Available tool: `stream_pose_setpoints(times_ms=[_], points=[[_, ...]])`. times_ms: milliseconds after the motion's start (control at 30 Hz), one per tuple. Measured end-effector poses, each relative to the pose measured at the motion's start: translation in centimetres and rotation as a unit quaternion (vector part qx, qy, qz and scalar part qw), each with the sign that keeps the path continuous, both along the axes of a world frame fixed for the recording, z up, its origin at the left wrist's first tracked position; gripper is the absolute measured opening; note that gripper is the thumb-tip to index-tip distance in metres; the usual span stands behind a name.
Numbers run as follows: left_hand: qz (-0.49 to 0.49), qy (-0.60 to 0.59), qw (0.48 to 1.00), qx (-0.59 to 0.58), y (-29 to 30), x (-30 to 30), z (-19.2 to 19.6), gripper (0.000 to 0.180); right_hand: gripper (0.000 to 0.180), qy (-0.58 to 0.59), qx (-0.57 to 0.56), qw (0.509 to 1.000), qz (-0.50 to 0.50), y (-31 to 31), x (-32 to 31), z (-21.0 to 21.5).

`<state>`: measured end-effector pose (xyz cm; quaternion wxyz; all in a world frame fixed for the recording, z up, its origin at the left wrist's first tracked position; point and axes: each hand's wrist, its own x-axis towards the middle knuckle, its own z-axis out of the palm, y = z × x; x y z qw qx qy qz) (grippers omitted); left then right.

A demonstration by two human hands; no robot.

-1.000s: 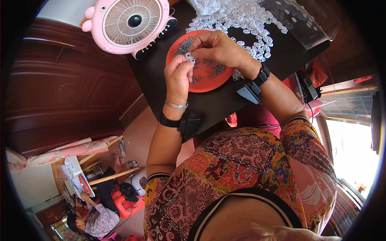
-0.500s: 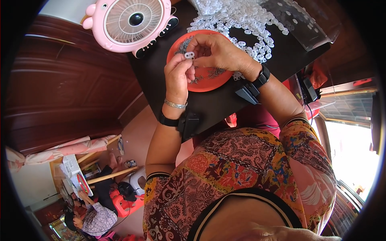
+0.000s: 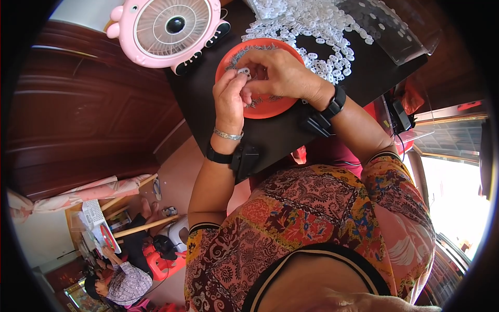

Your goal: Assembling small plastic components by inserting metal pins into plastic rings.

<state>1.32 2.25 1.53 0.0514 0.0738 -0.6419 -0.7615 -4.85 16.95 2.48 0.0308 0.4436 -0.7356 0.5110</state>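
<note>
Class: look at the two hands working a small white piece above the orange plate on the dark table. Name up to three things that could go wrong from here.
1. The small white piece, pinched between left hand and right hand, might slip into the orange plate or off the dark table.
2. A forearm could sweep the loose pile of white pieces beside the plate.
3. The pink fan may blow light pieces around.

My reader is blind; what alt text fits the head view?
Both hands meet over an orange plate on a dark table, the left hand and right hand pinching a small white ring. White rings lie heaped beyond, beside a pink fan.
</note>
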Motion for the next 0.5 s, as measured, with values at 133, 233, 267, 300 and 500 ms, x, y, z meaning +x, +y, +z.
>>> stream_pose_setpoints(times_ms=[133, 233, 267, 300, 500], points=[[0.02, 0.014, 1.0, 0.005, 0.0, 0.18, -0.13, 0.018, 0.032, 0.091, 0.004, 0.995, -0.049, -0.57, 0.23, -0.63], [0.026, 0.035, 0.999, 0.022, -0.34, 0.19, -0.38, 0.02, 0.031, 0.089, -0.01, 0.995, -0.048, -0.6, 0.34, -0.47], [0.025, 0.047, 0.998, 0.025, -0.43, 0.18, -0.45, 0.021, 0.031, 0.093, -0.012, 0.995, -0.045, -0.6, 0.35, -0.52], [0.026, 0.047, 0.998, 0.024, -0.48, 0.21, -0.49, 0.021, 0.03, 0.098, -0.013, 0.994, -0.041, -0.64, 0.37, -0.53], [0.025, 0.057, 0.998, 0.01, -0.5, 0.45, -0.23, 0.022, 0.025, 0.035, 0.005, 0.999, -0.023, -0.52, 0.75, -0.28]])
